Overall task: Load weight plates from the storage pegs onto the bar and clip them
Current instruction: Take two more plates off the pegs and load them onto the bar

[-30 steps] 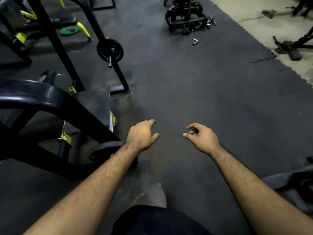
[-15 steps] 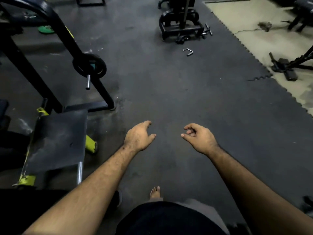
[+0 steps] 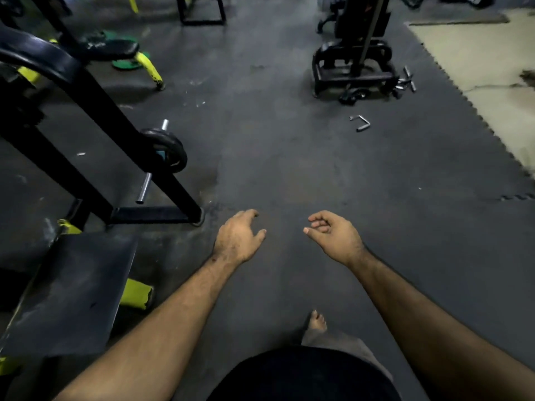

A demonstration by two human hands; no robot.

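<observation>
Both hands, left hand [image 3: 238,240] and right hand [image 3: 333,237], are hanging loosely curled and empty near the plate [image 3: 169,150], probably heavy, rigid iron best gripped by its rim.

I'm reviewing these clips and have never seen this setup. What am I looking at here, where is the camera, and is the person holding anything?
The camera sits on the person's head, looking forward and down, so you see their own forearms. The left hand and right hand hang in front of the body with loosely curled fingers; neither holds anything. Below is a dark rubber gym floor. At left stands a black rack frame with one black weight plate on a steel peg. A small bent metal handle lies loose on the floor, near another machine's base. A bare foot shows below.
</observation>
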